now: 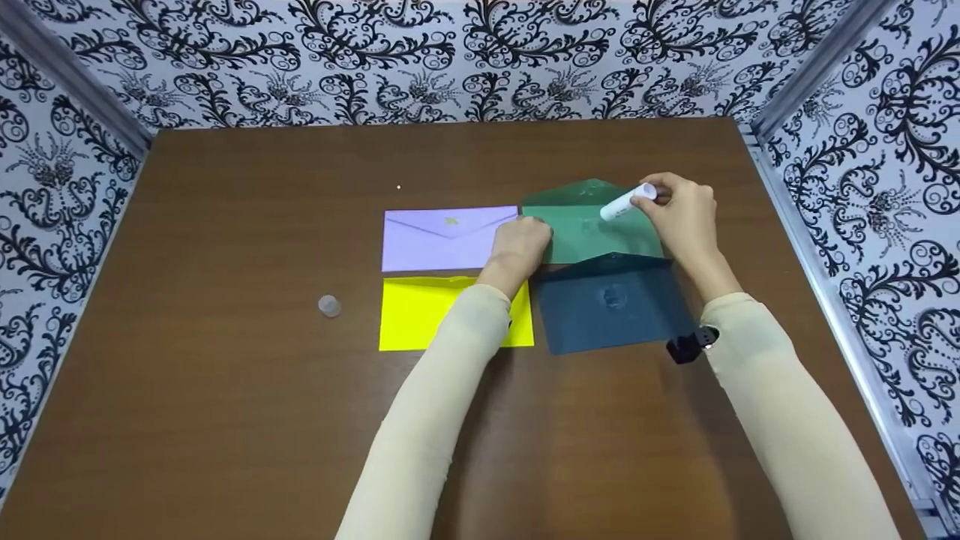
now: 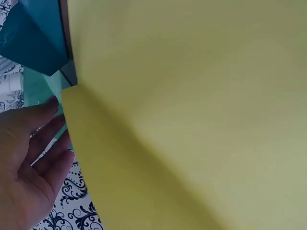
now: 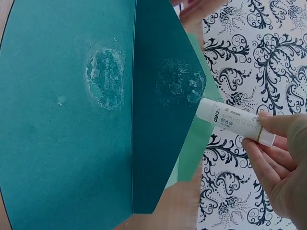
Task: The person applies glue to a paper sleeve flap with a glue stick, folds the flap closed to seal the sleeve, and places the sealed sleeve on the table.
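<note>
My right hand (image 1: 684, 217) grips a white glue stick (image 3: 235, 122) near one end, between thumb and fingers. The stick slants over the green envelope (image 1: 577, 232), whose flap stands open at the back. My left hand (image 1: 525, 238) rests at that envelope's left edge, beside the lilac envelope (image 1: 427, 244); the left wrist view shows its fingers (image 2: 57, 172) loosely bent and apart from the thumb. Nearer lies a dark teal envelope (image 1: 600, 311), its flap raised, with glue smears on body and flap. The left forearm partly covers a yellow envelope (image 1: 412, 315).
A small round whitish cap (image 1: 329, 305) lies on the brown table (image 1: 225, 375), left of the yellow envelope. A tiny white speck (image 1: 398, 187) is behind the lilac envelope. Black-and-white patterned panels (image 1: 375, 60) stand around the back and sides.
</note>
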A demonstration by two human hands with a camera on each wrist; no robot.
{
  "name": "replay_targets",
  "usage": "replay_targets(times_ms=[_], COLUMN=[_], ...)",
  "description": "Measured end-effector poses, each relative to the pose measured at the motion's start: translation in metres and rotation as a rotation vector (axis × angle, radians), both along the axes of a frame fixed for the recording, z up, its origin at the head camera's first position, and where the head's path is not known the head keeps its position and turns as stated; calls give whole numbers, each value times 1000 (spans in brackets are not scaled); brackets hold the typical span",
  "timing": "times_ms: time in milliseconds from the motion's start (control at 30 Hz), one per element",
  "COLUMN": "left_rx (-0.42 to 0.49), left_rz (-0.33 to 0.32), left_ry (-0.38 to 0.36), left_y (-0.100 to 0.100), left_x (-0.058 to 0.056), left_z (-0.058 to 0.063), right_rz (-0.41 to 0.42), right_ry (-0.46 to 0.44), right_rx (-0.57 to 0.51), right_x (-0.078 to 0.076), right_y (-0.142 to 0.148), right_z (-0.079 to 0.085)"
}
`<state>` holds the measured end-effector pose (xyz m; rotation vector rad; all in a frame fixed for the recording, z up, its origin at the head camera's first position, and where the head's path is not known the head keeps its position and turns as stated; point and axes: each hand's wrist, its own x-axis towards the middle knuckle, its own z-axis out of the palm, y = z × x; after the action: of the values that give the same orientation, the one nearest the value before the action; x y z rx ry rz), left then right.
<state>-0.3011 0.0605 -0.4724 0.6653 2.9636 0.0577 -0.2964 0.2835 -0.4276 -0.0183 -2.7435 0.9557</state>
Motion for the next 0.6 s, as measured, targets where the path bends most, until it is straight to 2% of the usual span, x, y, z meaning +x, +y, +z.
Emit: replay_targets(times_ms=[233, 433, 600], left_rx=[25, -18, -11], left_rz=[6, 2, 27], left_ry=[26, -56, -101], left_y=[3, 7, 10], left_x=[-13, -21, -22], left_z=[8, 8, 4], right_rz=[-20, -28, -17], right_ry=[34, 54, 78], right_rx=[-27, -42, -62], right_x=[0, 0, 0], right_y=[2, 4, 4], right_z=[-2, -4, -6])
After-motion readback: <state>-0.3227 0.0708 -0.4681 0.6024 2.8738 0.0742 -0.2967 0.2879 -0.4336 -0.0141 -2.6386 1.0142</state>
